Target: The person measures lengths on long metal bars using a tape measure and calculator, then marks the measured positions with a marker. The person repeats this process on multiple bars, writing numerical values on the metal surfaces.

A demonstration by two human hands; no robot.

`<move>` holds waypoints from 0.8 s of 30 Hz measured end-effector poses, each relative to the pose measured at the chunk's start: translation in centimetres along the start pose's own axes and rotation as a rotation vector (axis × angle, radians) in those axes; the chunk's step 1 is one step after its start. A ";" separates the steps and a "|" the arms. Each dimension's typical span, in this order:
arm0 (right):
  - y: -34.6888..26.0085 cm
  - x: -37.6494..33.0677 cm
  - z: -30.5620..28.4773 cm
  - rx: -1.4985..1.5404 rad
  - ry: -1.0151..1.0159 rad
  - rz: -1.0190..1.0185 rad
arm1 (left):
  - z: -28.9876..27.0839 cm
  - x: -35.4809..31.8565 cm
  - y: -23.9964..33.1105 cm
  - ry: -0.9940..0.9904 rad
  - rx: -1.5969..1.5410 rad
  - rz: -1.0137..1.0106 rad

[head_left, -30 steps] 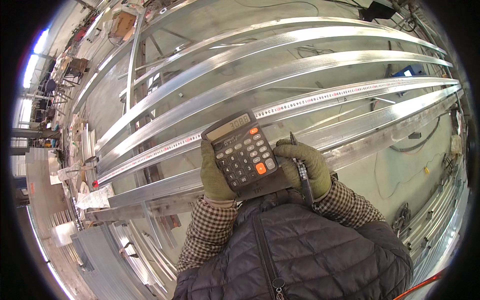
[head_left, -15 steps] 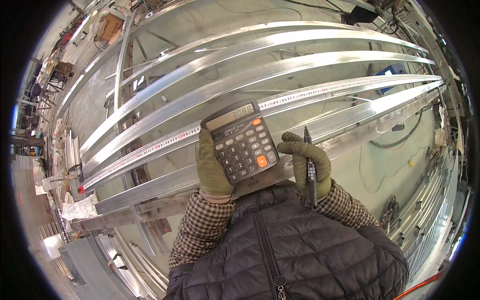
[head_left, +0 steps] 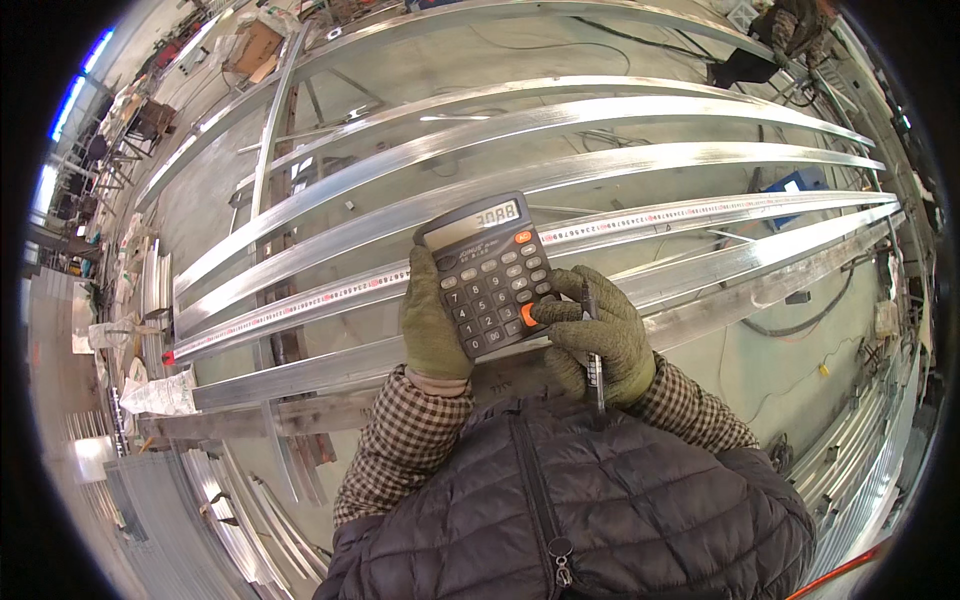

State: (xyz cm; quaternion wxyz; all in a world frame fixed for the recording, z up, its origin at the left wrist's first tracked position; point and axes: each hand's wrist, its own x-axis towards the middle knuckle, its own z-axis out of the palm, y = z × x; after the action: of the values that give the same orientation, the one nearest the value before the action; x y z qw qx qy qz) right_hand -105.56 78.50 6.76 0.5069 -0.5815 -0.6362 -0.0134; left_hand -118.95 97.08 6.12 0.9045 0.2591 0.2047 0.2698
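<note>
A dark grey calculator [head_left: 484,268] with a lit display lies tilted in my left hand [head_left: 434,320], which wears a green glove and is closed round its left edge. My right hand [head_left: 608,338], gloved the same way, is closed on a black marker pen [head_left: 597,372] that stands up between the fingers. One right fingertip reaches the orange key at the calculator's lower right. Behind the calculator a measuring tape [head_left: 640,220] runs along a shiny metal bar; part of it is hidden by the calculator and my left hand.
Several long metal bars [head_left: 560,115] lie across in front of me on a frame. A blue object [head_left: 795,197] is at the right behind them. A white bag [head_left: 158,392] hangs at the left ends. More metal profiles [head_left: 850,440] are stacked at lower right; part of a person [head_left: 800,25] shows at far right.
My right hand has moved left onto the calculator's keys with the pen still in it. The bars sit lower in the view.
</note>
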 end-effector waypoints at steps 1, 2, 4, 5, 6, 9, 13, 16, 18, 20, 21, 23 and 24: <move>0.2 0.1 -0.1 -0.022 -0.019 -0.024 | 0.0 0.1 0.1 0.000 -0.003 -0.004; 0.4 0.2 -0.1 -0.034 -0.031 -0.021 | 0.0 0.1 0.2 0.002 -0.008 -0.007; 0.5 0.2 -0.3 -0.072 -0.035 -0.047 | 0.0 0.1 0.2 0.016 0.004 0.000; 0.4 0.4 -0.2 -0.051 -0.059 -0.043 | 0.0 0.0 0.4 0.030 0.018 0.010; 0.5 0.4 -0.2 -0.030 -0.069 -0.035 | 0.0 0.0 0.6 0.062 0.039 0.007; 0.7 0.5 -0.3 -0.084 -0.121 -0.026 | 0.2 -0.3 1.0 0.076 0.064 0.041; 1.0 0.9 -0.3 -0.098 -0.140 0.010 | 0.7 -0.3 0.8 0.076 0.092 0.032; 0.9 1.1 -0.1 -0.133 -0.148 -0.043 | 0.7 0.1 0.4 0.041 0.080 0.017; 1.0 1.5 0.1 -0.087 -0.181 -0.051 | 0.8 0.5 0.2 -0.012 0.027 -0.034; 0.9 1.8 0.6 -0.066 -0.206 -0.079 | 0.8 0.4 0.3 -0.006 0.074 -0.034; 0.9 1.9 0.9 -0.069 -0.220 -0.092 | 0.9 0.3 0.3 -0.004 0.098 -0.034; 0.9 2.0 1.4 -0.070 -0.238 -0.122 | 1.2 0.0 0.2 0.035 0.144 -0.034; 0.9 2.1 1.7 -0.066 -0.240 -0.140 | 1.3 -0.1 0.2 0.061 0.169 -0.028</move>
State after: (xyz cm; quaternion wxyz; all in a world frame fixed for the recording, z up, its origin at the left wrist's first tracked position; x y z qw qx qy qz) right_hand -105.56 81.38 6.84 0.4054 -0.5497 -0.7304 0.0002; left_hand -118.42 96.66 7.26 0.8765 0.3234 0.2578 0.2464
